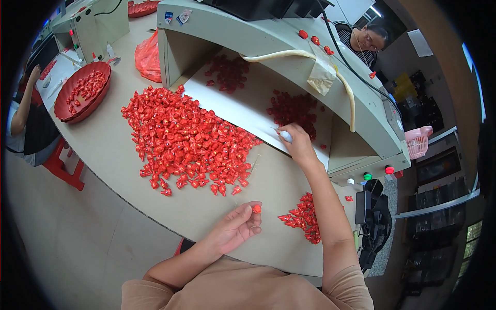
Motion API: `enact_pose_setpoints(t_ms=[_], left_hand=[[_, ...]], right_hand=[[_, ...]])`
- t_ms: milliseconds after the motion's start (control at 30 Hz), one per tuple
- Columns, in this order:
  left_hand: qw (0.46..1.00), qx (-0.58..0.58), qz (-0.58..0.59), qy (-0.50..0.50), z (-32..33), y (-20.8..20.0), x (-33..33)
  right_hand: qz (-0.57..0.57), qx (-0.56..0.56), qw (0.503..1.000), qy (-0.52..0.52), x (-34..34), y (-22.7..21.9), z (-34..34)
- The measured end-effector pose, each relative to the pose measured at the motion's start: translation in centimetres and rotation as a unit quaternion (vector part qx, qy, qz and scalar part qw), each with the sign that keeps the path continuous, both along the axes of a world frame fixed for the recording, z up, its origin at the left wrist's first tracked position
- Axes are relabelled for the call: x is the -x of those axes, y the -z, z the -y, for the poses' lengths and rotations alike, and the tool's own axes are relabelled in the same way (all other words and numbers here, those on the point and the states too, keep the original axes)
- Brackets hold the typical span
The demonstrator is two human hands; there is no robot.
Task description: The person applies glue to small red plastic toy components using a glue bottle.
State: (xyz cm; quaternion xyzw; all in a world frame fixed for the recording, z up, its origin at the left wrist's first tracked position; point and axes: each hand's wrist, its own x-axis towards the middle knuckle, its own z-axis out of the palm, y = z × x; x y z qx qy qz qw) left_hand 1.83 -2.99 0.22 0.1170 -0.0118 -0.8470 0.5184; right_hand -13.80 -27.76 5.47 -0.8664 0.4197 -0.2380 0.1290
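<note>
My left hand (236, 227), low over the table near its front edge, pinches a small red plastic piece (257, 208) between thumb and fingertips. My right hand (299, 146) reaches forward to the mouth of the box-shaped machine, closed around a small white squeeze bottle (285, 136) with a thin tip. Past that hand, inside the machine, lies a shaded heap of red pieces (293, 109) on a white sheet (227, 105). Left of my hands spreads a large pile of similar red pieces (191, 142). Under my right forearm is a smaller group of red pieces (305, 219).
The grey machine (248, 28) arches over the far table, with a pale tube (279, 54) and coloured buttons (368, 176) on it. Red trays (85, 93) stand at left, beside a red plastic bag (148, 57). One person (364, 41) sits across; another person (31, 113) is at left.
</note>
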Motion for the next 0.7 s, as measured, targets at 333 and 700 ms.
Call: enact_pose_setpoints(t_ms=[333, 700], left_hand=[[0.996, 0.061, -0.068, -0.006, 0.0, 1.0, 0.0], [0.997, 0.067, -0.046, -0.018, -0.1, 0.4, -0.1]], right_hand=[[0.049, -0.080, 0.991, 0.097, -0.4, -0.1, -3.6], [0.322, -0.285, 0.897, 0.105, 1.6, -2.6, -18.5]])
